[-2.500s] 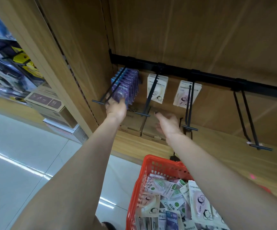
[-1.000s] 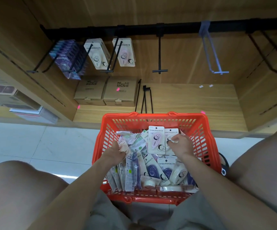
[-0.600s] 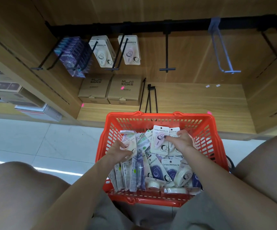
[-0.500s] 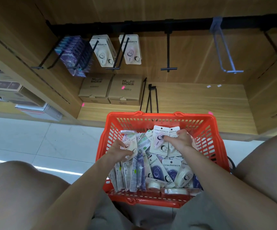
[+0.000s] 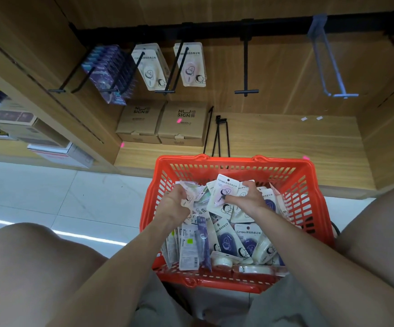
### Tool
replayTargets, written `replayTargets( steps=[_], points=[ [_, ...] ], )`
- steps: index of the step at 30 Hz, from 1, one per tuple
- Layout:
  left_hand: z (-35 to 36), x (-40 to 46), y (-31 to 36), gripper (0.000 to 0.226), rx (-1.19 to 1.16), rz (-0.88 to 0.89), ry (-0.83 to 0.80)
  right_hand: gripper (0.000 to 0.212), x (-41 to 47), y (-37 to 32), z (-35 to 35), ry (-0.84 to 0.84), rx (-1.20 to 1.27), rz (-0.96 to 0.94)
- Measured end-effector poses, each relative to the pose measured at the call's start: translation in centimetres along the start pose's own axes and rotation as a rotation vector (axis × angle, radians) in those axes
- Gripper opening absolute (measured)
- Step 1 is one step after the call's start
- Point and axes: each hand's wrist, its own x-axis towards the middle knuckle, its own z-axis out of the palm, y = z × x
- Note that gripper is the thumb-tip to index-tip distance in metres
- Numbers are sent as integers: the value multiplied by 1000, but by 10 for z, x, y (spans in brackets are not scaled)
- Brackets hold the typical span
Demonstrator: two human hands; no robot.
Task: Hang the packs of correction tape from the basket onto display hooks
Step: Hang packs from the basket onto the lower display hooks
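- Two hands are down in the red plastic slatted basket (image 5: 309, 199), where 2.5 s ago both were up at the black hook rail (image 5: 214, 29); a new pick cycle has begun.
- Right hand (image 5: 246, 197) has its fingers curled around a white card-backed pack of pink correction tape (image 5: 224, 193), thumb on its face; a second white pack seems caught behind it, but I cannot tell for sure.
- Compared with 0.5 s ago, that pack sits a little higher and more tilted above the pile, so it looks like it is being lifted out.
- Left hand (image 5: 176, 200) pinches another pale pack (image 5: 190, 193) at the pile's left edge, fingers curled over it.
- Many loose correction tape packs (image 5: 245, 241) are left in the basket, so the task is far from done.
- On the rail: purple packs (image 5: 108, 72) fill the left hooks, and white packs (image 5: 150, 68) and pink-tape packs (image 5: 191, 64) hang beside them.
- One bare black hook (image 5: 246, 67) and a clear plastic hook (image 5: 328, 67) carry nothing.
- Likely next: carry the pink pack to the matching hook.
- Two brown cardboard boxes (image 5: 163, 123) sit on the wooden shelf (image 5: 285, 142) below.
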Motion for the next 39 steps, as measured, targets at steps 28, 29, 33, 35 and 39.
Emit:
replayTargets(
  steps=[28, 29, 33, 35, 39],
  points=[
    [14, -29, 12, 82, -146, -123, -112, 105, -2, -14, 15, -26, 322, 102],
    [15, -27, 10, 80, -122, -104, -147, 105, 0, -16, 16, -20, 319, 115],
    [21, -33, 9, 45, -4, 12, -250, 100, 3, -26, 22, 27, 195, 105],
    [24, -35, 9, 39, 92, 37, -288, 101, 2, -30, 25, 40, 155, 89],
    [24, -35, 11, 42, 218, 0, -308, 104, 3, -34, 23, 0, 176, 84]
  ],
)
